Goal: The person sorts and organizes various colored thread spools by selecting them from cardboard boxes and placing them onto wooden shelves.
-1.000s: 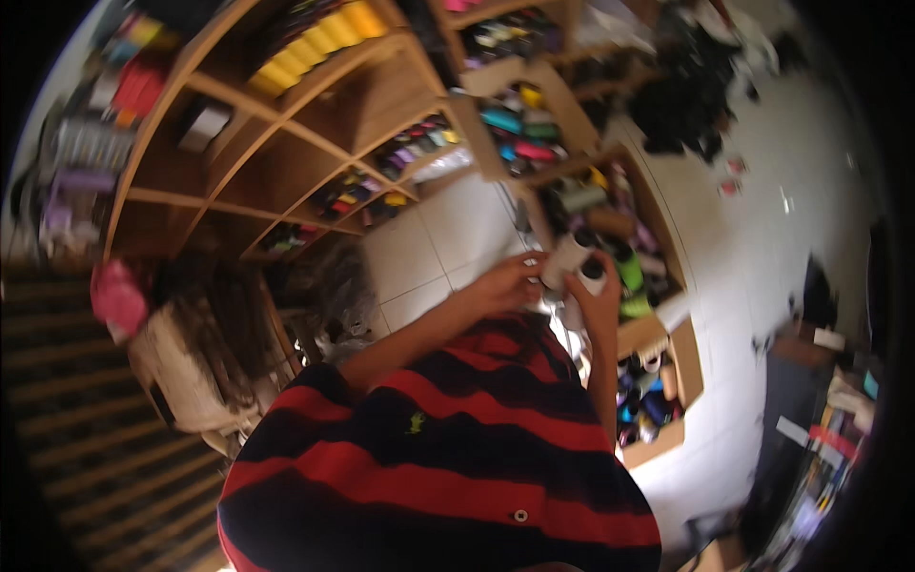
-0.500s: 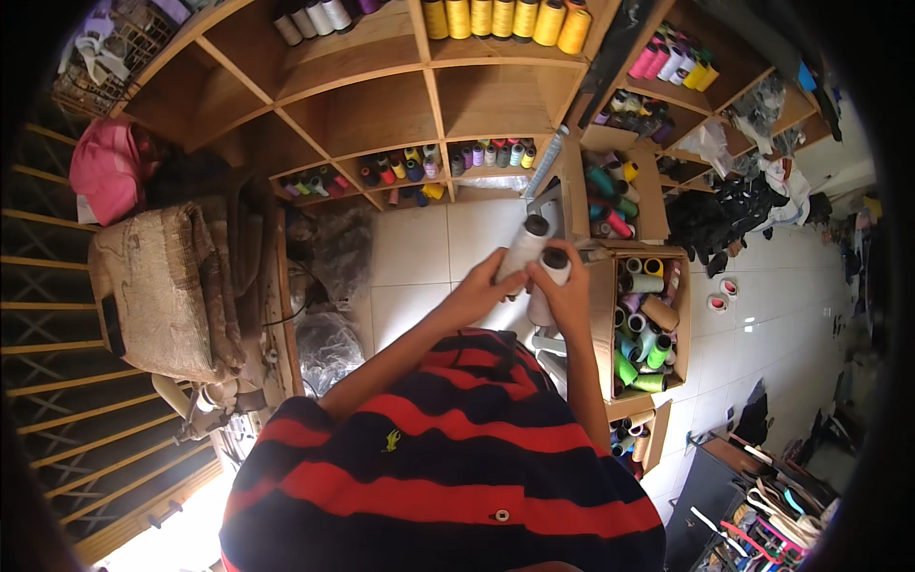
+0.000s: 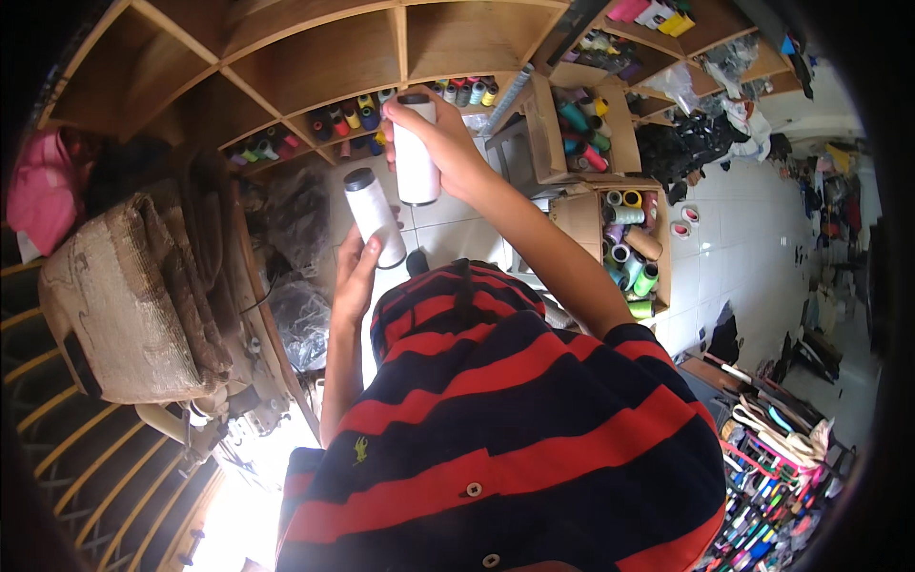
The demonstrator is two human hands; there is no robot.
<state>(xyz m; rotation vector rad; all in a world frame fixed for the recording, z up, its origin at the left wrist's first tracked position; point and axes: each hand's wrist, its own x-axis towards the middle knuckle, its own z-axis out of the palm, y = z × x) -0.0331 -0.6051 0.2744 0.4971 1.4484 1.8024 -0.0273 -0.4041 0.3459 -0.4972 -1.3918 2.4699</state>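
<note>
Low in my left hand (image 3: 354,275), fingers wrapped round its base, stands a white thread cone (image 3: 374,215) with a dark top, leaning slightly left. My right hand (image 3: 452,151) grips a second white thread cone (image 3: 414,164) from its right side, the thumb near the dark upper rim. This one is nearly upright, higher and farther out than the other. A small gap separates the two cones. Beyond them, low shelf compartments hold several coloured thread spools (image 3: 340,122), partly hidden by my right hand and its cone.
Wooden shelving (image 3: 315,71) spans the far side. Open cardboard boxes of thread spools (image 3: 644,245) stand at my right. On the left are a folded brown cover (image 3: 133,296) and a pink cloth item (image 3: 43,186). Clear plastic (image 3: 298,319) lies on the tiled floor.
My hands were close together with both cones. Now they are apart and farther left, the right hand raised toward the shelves. The view has also shifted.
</note>
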